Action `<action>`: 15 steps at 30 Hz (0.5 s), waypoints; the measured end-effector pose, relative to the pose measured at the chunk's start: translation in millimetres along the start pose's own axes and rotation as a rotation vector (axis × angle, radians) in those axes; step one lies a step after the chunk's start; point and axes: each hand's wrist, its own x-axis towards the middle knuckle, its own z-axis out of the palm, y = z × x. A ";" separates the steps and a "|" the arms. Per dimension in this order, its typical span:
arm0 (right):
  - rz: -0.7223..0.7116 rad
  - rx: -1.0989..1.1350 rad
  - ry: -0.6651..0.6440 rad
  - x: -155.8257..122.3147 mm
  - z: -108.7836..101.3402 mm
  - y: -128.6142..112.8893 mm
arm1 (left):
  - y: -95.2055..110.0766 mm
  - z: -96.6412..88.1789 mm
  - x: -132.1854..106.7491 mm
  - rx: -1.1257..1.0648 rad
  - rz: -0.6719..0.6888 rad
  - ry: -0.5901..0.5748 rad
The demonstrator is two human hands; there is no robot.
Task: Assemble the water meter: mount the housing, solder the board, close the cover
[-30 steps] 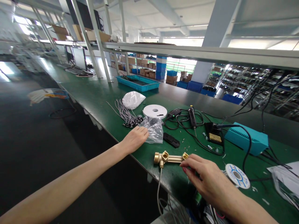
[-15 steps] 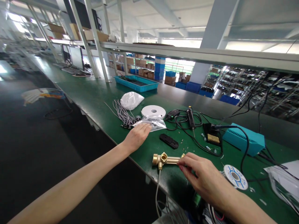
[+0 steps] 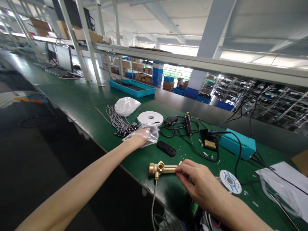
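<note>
On the green bench point(image 3: 134, 158), the brass fitting point(image 3: 166, 168) lies with one end behind the right hand point(image 3: 199, 179) (pinched or not, I cannot tell); a clear bag point(image 3: 153, 136) obscures the grip of the left hand point(image 3: 140, 138).

head view | from the wearer's head | faces forward and down across the bench point(image 3: 79, 96) | left hand point(image 3: 141, 136), right hand point(image 3: 198, 179) near | racks point(image 3: 240, 99) far behind

The left forearm point(image 3: 89, 184) slants from lower left to the left hand point(image 3: 139, 139) near centre; the right hand point(image 3: 201, 179), lower right of centre, curls its fingers point(image 3: 187, 166) toward the thumb point(image 3: 185, 184).
</note>
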 end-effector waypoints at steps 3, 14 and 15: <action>0.014 0.004 0.000 -1.0 -0.6 1.3 | -6.5 9.4 10.8 -0.014 -0.092 -0.047; 0.016 0.016 0.010 -3.8 -1.6 9.1 | -11.7 27.5 20.4 -0.078 -0.135 0.008; 0.018 0.020 0.009 -3.5 -1.5 9.6 | -13.1 28.6 19.8 -0.091 -0.118 0.019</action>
